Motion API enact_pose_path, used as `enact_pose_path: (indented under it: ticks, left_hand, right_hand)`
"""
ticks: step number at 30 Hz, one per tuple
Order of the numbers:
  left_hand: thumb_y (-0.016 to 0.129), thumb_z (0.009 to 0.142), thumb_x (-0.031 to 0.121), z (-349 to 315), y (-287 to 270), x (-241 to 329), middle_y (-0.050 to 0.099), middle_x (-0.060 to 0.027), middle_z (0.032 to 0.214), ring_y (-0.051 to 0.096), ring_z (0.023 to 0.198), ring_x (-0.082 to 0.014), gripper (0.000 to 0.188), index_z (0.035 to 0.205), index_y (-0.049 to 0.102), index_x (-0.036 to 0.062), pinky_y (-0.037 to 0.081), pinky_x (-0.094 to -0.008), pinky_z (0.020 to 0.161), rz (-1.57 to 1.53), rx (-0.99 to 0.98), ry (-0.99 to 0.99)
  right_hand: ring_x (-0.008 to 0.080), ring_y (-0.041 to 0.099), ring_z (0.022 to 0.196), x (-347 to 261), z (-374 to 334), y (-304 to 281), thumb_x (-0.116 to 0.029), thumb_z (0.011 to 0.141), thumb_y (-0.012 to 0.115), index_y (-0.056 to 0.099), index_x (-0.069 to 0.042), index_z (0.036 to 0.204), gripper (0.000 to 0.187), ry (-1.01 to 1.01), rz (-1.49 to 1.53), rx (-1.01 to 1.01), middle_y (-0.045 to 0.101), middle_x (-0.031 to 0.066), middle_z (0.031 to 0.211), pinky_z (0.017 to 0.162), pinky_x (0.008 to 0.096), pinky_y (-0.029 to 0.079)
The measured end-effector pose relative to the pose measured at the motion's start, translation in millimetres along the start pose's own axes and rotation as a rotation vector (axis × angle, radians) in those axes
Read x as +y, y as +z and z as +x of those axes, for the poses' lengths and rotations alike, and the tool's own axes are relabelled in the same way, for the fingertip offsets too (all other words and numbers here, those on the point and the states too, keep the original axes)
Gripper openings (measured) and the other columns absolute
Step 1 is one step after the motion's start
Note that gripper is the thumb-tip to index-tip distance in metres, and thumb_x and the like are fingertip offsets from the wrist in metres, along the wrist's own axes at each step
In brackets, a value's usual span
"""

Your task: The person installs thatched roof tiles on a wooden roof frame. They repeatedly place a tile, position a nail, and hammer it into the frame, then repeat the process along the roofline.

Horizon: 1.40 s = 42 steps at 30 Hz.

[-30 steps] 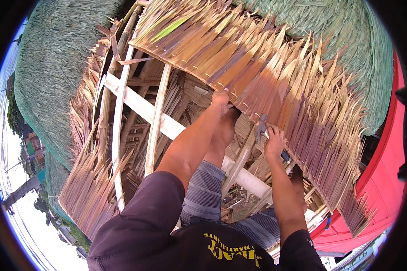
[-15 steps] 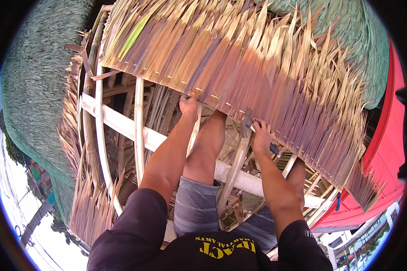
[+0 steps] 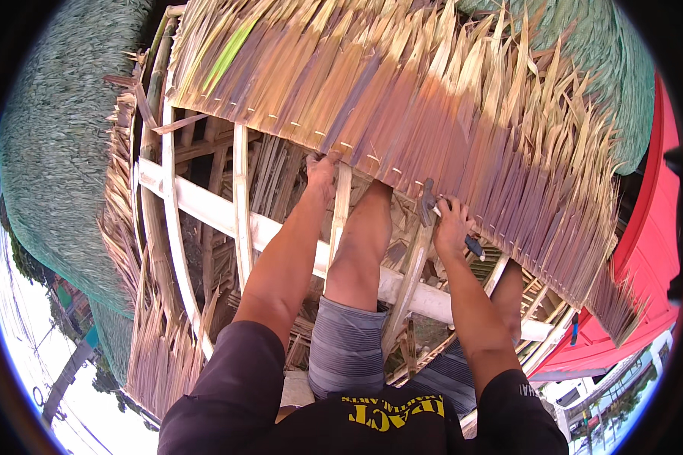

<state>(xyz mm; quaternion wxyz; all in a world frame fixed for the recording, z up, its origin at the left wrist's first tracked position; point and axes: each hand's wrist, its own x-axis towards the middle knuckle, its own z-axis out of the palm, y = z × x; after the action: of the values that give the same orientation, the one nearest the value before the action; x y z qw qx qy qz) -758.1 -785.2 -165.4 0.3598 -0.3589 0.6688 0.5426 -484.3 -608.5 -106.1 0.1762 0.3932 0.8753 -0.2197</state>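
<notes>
A stitched palm-leaf thatch panel [image 3: 402,121] lies across the pale roof strips in front of me. Its lower edge is in my left hand [image 3: 322,173], with fingers closed on it beside an upright wooden strip [image 3: 341,205]. Whether a nail is pinched there is too small to tell. To the right, my right hand [image 3: 451,226] is closed round a hammer [image 3: 428,202]. The metal head sticks out left of the fingers, just under the panel's edge, and the dark grip end shows to the right of the hand.
A thick white beam [image 3: 205,206] crosses below the panel, with open gaps between the strips [image 3: 242,197] around my legs. Green netting [image 3: 68,152] covers thatch at the left and upper right. A red roof [image 3: 649,273] is at the right. Loose thatch [image 3: 159,349] hangs lower left.
The view has shifted slightly, so the panel and strips sit a little farther right. The hammer has turned a little in my right hand. My left hand stays at the panel's edge.
</notes>
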Motion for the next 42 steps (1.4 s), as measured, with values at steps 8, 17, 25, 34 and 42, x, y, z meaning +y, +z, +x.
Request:
enact_pose_path:
  ticks: [8, 17, 25, 34, 42]
  left_hand:
    - [0.063, 0.097, 0.005, -20, -22, 60, 0.065, -0.0071, 0.121, 0.064, 0.111, -0.024, 0.031, 0.126, 0.053, 0.0123, 0.052, -0.0415, 0.095, -0.226, -0.214, 0.119]
    - [0.064, 0.097, 0.005, 31, -4, 2, 0.067, -0.01, 0.113, 0.066, 0.104, -0.0249, 0.025, 0.121, 0.061, 0.0047, 0.056, -0.0387, 0.088, -0.034, 0.02, -0.01]
    - [0.064, 0.097, 0.004, 49, -5, 8, 0.065, -0.0112, 0.114, 0.065, 0.1, -0.0234, 0.022, 0.119, 0.06, 0.0008, 0.058, -0.0364, 0.084, -0.039, -0.101, -0.065]
    - [0.066, 0.093, -0.003, 64, -8, -2, 0.066, -0.0151, 0.105, 0.069, 0.084, -0.0251, 0.033, 0.12, 0.049, 0.0007, 0.063, -0.0351, 0.067, -0.033, -0.082, -0.064]
    - [0.07, 0.097, 0.018, 3, -39, 24, 0.064, -0.0101, 0.121, 0.066, 0.103, -0.022, 0.046, 0.135, 0.049, 0.0027, 0.057, -0.0367, 0.086, 0.25, -0.275, -0.036]
  right_hand:
    - [0.0237, 0.055, 0.115, -2, -16, -74, 0.005, 0.072, 0.063, 0.069, -0.019, 0.112, 0.047, -0.165, -0.017, 0.42, 0.063, -0.0033, 0.12, 0.098, 0.0456, 0.034]
    - [0.0269, 0.053, 0.121, 9, 2, 10, 0.003, 0.082, 0.057, 0.065, -0.021, 0.119, 0.045, 0.028, -0.025, 0.085, 0.06, -0.0004, 0.125, 0.102, 0.0521, 0.037]
    - [0.0269, 0.05, 0.13, -6, 12, 1, -0.005, 0.091, 0.054, 0.062, -0.02, 0.128, 0.041, 0.191, 0.044, -0.157, 0.056, -0.0009, 0.133, 0.098, 0.0629, 0.043]
    - [0.05, 0.064, 0.096, -122, -5, -50, -0.024, 0.104, 0.051, 0.038, -0.004, 0.137, 0.041, 0.126, 0.573, -0.487, 0.067, 0.0295, 0.103, 0.084, 0.0554, 0.049]
    - [0.0438, 0.066, 0.111, -130, -12, -53, -0.024, 0.104, 0.045, 0.026, -0.009, 0.156, 0.057, 0.143, 0.342, -0.539, 0.068, 0.0275, 0.116, 0.096, 0.0553, 0.049]
